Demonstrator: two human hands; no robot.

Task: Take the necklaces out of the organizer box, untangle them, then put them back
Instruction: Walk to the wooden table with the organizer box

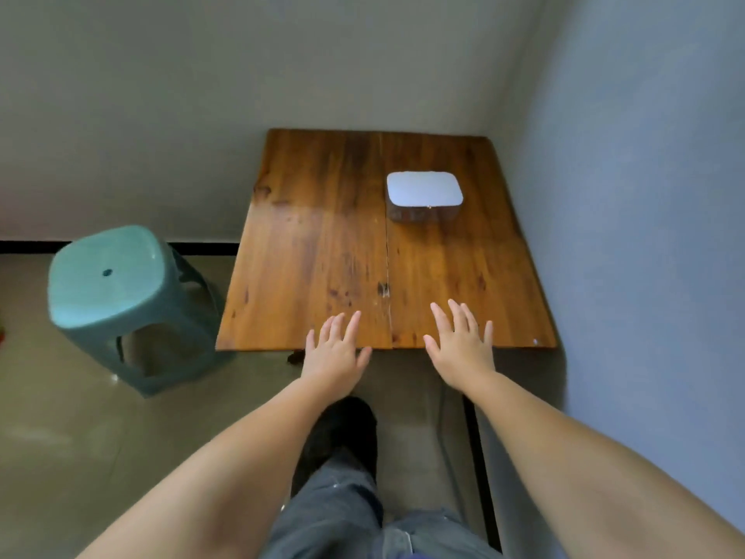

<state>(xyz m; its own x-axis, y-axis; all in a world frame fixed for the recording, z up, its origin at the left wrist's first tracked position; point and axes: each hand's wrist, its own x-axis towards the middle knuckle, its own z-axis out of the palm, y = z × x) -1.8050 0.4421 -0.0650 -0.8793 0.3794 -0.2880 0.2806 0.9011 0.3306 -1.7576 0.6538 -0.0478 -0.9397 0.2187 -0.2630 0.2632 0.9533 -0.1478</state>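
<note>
Gripping nothing: left hand (336, 353) and right hand (459, 346) both spread flat, fingers apart, palms down, reaching out over the near edge of the wooden table (322, 244). Fingertips of both lying over the tabletop, wrists hanging past its front edge; contact with the wood not determinable. Hands sitting side by side, apart from each other, either side of the seam running down the middle of the tabletop.

Organizer box (424, 195) resting on the right half of the table, toward the far end, well apart from both hands. White rounded lid sitting closed on top; contents not visible.

Table standing in a corner, against the walls on its far and right sides. Green plastic stool (121, 300) standing on the floor to the left of the table. Dark trousers and a dark shoe (342, 429) showing below the table edge.
</note>
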